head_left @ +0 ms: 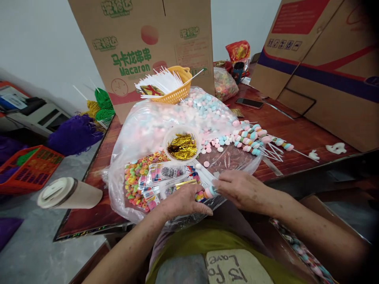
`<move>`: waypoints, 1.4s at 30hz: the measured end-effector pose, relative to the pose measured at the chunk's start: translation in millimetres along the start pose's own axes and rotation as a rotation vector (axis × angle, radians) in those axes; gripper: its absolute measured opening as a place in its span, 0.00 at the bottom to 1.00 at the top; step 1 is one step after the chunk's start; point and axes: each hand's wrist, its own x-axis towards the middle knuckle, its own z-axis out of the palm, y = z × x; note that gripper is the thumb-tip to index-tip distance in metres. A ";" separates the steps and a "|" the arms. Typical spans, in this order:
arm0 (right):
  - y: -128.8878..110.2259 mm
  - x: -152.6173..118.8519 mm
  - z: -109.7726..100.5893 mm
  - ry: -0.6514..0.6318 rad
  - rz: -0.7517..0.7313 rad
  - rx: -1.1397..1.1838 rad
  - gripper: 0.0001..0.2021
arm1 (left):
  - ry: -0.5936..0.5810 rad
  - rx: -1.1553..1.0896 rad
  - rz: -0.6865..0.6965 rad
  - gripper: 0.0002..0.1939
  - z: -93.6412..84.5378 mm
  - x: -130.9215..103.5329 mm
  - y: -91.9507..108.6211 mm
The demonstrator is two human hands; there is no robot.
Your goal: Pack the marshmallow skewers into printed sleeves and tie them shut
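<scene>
My left hand point(185, 201) is at the near edge of the plastic bag point(122, 138), its fingers curled at one end of a skewer of colourful candies point(209, 192). The fingers of my right hand point(237, 187) close round the skewer's other end, beside several white sticks point(206, 175). Printed wrappers point(166, 171) lie just beyond my left hand, next to ring-shaped candies point(133, 181). Behind them stands a round tub of gold twist ties point(183, 146). Pink, white and blue candies point(207, 104) spread further back. Finished-looking candy skewers point(251, 138) are piled at the right.
A yellow basket point(177, 92) of white sticks leans by a tall cardboard box point(136, 39). Another box point(322, 79) stands right, near a phone point(249, 103). A lidded cup point(71, 193) lies tilted at the table's left edge. Candy skewers point(302, 252) lie low right.
</scene>
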 end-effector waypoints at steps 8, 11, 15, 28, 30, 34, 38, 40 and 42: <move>-1.2 3.6 9.3 0.040 -0.045 0.104 0.09 | 0.029 0.087 -0.048 0.18 3.0 4.2 9.0; -10.0 13.1 26.2 -0.005 -0.033 0.135 0.09 | 0.059 0.081 -0.018 0.25 9.5 12.8 17.1; -3.9 12.9 31.2 0.047 -0.042 0.145 0.10 | 0.002 -0.199 0.052 0.45 -18.2 5.8 10.1; -18.9 22.9 17.7 0.127 -0.033 0.521 0.23 | -0.202 -0.495 -0.125 0.20 -1.7 -14.4 7.2; -25.6 33.0 27.5 0.101 -0.030 0.595 0.23 | -0.184 -0.448 -0.173 0.19 3.2 -12.9 8.2; -29.6 45.9 44.7 0.177 0.143 0.817 0.28 | -0.069 -0.443 -0.264 0.23 15.2 -13.7 3.5; -36.6 48.5 52.1 0.181 0.413 1.020 0.22 | 0.252 -0.408 -0.211 0.41 22.5 -16.9 -1.7; -43.1 49.5 53.0 0.061 0.381 1.091 0.15 | 0.336 -0.345 -0.152 0.49 19.9 -20.3 -3.9; -47.5 50.8 53.6 0.062 0.372 1.200 0.15 | 0.285 -0.407 -0.096 0.49 12.9 -26.7 -6.8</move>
